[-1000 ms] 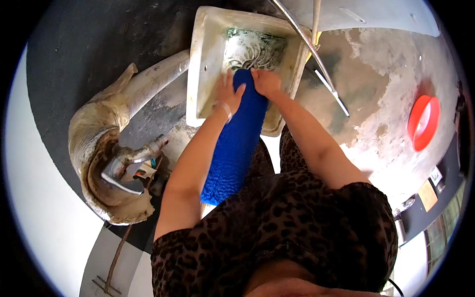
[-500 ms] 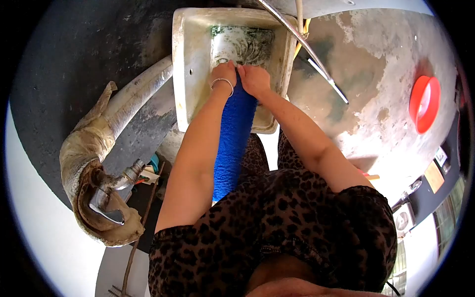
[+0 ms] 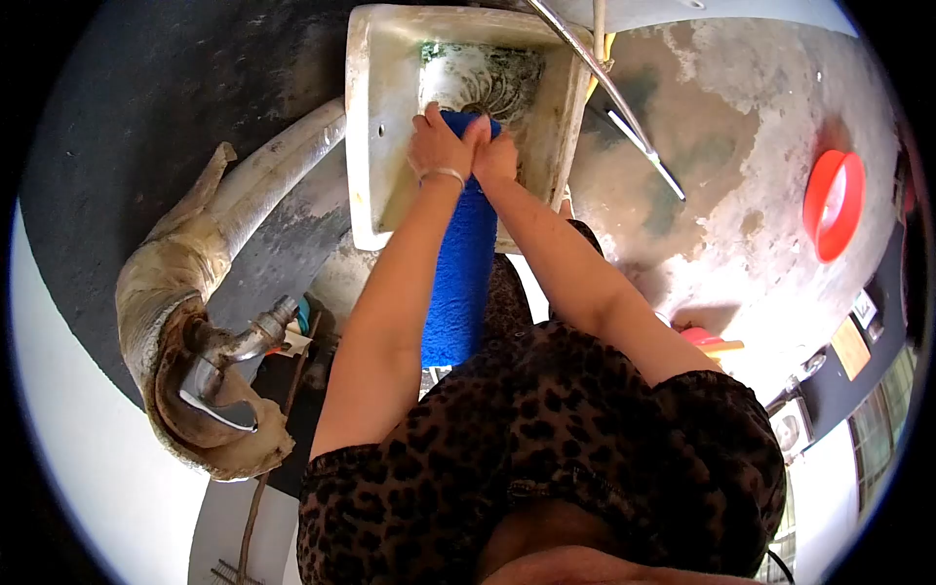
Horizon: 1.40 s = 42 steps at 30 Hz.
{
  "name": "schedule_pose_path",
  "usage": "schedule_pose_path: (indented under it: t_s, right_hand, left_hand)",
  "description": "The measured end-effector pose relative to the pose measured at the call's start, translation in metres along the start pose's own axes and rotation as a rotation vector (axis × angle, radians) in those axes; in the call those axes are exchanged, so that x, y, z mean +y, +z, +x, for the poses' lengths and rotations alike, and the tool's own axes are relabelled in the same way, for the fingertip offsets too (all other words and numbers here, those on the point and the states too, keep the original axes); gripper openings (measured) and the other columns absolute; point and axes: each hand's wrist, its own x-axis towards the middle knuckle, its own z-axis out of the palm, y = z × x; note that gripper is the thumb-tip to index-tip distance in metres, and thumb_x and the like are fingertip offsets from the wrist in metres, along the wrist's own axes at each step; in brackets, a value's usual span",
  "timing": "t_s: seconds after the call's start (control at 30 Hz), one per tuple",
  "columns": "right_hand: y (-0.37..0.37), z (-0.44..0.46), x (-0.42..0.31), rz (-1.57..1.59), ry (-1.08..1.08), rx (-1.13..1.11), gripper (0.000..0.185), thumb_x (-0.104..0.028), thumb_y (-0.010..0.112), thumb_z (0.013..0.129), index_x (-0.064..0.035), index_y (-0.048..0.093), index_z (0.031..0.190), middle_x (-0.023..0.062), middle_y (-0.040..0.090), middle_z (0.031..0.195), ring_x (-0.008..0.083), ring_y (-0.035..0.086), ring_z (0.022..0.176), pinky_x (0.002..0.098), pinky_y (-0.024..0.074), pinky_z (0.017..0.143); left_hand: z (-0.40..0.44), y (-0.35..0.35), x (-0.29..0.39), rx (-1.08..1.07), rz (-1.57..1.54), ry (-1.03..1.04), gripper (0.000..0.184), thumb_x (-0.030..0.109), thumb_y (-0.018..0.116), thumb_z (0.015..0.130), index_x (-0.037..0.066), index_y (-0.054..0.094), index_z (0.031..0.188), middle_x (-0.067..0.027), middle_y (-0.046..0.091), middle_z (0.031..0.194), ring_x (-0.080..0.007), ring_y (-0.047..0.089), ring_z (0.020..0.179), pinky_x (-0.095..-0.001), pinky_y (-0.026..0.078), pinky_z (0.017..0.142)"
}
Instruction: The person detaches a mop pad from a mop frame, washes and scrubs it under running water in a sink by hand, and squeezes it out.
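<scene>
A long blue plush cloth [image 3: 462, 263] runs from inside the stained sink [image 3: 382, 195] back towards my body, passing between my forearms. Near its far end, my left hand [image 3: 439, 148] grips the cloth from the left side, with a bracelet on the wrist. My right hand [image 3: 495, 156] is closed on it from the right, close against the left hand. A short piece of the cloth shows beyond the fingers, over the sink basin. The folds inside the grip are hidden by my hands.
A tap [image 3: 229, 356] sits at the left inside the torn end of a wrapped pipe [image 3: 249, 195]. A metal pole [image 3: 609, 88] slants beside the sink's right rim. On the concrete floor at right stands a red basin [image 3: 825, 210]. A rake [image 3: 255, 517] leans at lower left.
My hands have rolled inward around the cloth, and its far end now shows beyond the fingers. The right hand has moved slightly left and down.
</scene>
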Motion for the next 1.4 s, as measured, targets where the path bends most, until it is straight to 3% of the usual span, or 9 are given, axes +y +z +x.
schedule_pose_path:
  t_s: [0.1,0.37,0.57,0.67,0.77,0.87,0.97,1.13,1.4]
  right_hand:
    - [0.002,-0.005,-0.005,-0.004,-0.013,0.020,0.065,-0.056,0.035,0.087,0.0041,0.055,0.101,0.0274,0.058,0.100,0.0403,0.056,0.095,0.0459,0.0445,0.081]
    - [0.006,-0.004,-0.002,-0.056,-0.026,-0.001,0.068,-0.053,0.030,0.090,0.0093,0.054,0.105,0.0294,0.057,0.103,0.0409,0.056,0.097,0.0452,0.0441,0.084]
    - [0.004,-0.001,0.003,-0.033,-0.022,0.036,0.068,-0.053,0.031,0.091,0.0092,0.052,0.108,0.0308,0.056,0.103,0.0420,0.055,0.098,0.0454,0.0444,0.084]
    - [0.005,0.006,0.000,-0.071,0.010,0.054,0.067,-0.052,0.031,0.091,0.0089,0.051,0.109,0.0307,0.056,0.104,0.0425,0.054,0.099,0.0456,0.0438,0.085]
    - [0.006,0.002,-0.002,0.001,0.002,0.024,0.067,-0.053,0.035,0.089,0.0093,0.049,0.108,0.0309,0.055,0.106,0.0422,0.054,0.101,0.0456,0.0426,0.087]
    - [0.015,-0.009,0.009,0.150,0.047,0.139,0.067,-0.054,0.039,0.087,0.0080,0.047,0.109,0.0299,0.054,0.108,0.0408,0.054,0.103,0.0450,0.0423,0.088]
    - [-0.001,-0.060,-0.007,-0.144,0.062,0.095,0.071,-0.057,0.042,0.085,0.0075,0.042,0.115,0.0291,0.053,0.111,0.0389,0.054,0.104,0.0443,0.0419,0.088]
    - [0.003,-0.027,0.003,0.020,0.212,0.077,0.073,-0.056,0.028,0.090,0.0088,0.062,0.092,0.0289,0.060,0.097,0.0412,0.058,0.093,0.0446,0.0463,0.081]
    - [0.019,0.004,0.012,0.061,0.283,0.083,0.074,-0.053,0.020,0.091,0.0098,0.060,0.098,0.0284,0.059,0.100,0.0405,0.057,0.096,0.0438,0.0448,0.085]
  left_hand:
    - [-0.008,-0.013,-0.006,-0.193,-0.024,-0.176,0.083,0.062,0.054,0.075,0.003,0.030,0.128,-0.0197,0.054,0.107,-0.0373,0.057,0.092,-0.0450,0.047,0.078]
    - [0.006,-0.007,-0.019,-0.307,-0.121,-0.363,0.053,0.049,0.031,0.091,0.003,0.045,0.112,-0.0257,0.060,0.095,-0.0398,0.059,0.091,-0.0476,0.046,0.079]
    - [0.003,0.036,-0.057,-0.159,-0.400,-0.159,0.052,0.050,0.037,0.089,0.002,0.050,0.105,-0.0207,0.063,0.091,-0.0399,0.059,0.089,-0.0469,0.045,0.080]
    - [-0.060,0.023,-0.051,0.031,-0.086,-0.190,0.058,0.057,0.046,0.083,0.002,0.053,0.100,-0.0200,0.063,0.092,-0.0397,0.059,0.088,-0.0476,0.045,0.079]
    - [-0.064,-0.003,-0.045,-0.192,-0.077,-0.340,0.066,0.064,0.050,0.077,0.002,0.052,0.100,-0.0199,0.063,0.091,-0.0394,0.060,0.086,-0.0484,0.046,0.076]
    - [-0.052,0.004,-0.051,-0.164,-0.044,-0.311,0.065,0.063,0.047,0.078,0.002,0.055,0.096,-0.0219,0.063,0.088,-0.0379,0.061,0.082,-0.0483,0.047,0.071]
    - [-0.048,-0.001,-0.037,-0.193,-0.047,-0.254,0.062,0.061,0.044,0.081,0.002,0.057,0.094,-0.0219,0.063,0.086,-0.0364,0.062,0.082,-0.0467,0.048,0.071]
    - [-0.041,-0.017,-0.019,-0.240,0.013,-0.278,0.058,0.057,0.040,0.085,0.003,0.060,0.091,-0.0204,0.064,0.087,-0.0351,0.062,0.085,-0.0444,0.049,0.072]
    - [-0.025,-0.010,-0.024,-0.257,-0.050,-0.226,0.062,0.057,0.033,0.088,0.003,0.062,0.090,-0.0231,0.062,0.093,-0.0384,0.059,0.090,-0.0472,0.046,0.079]
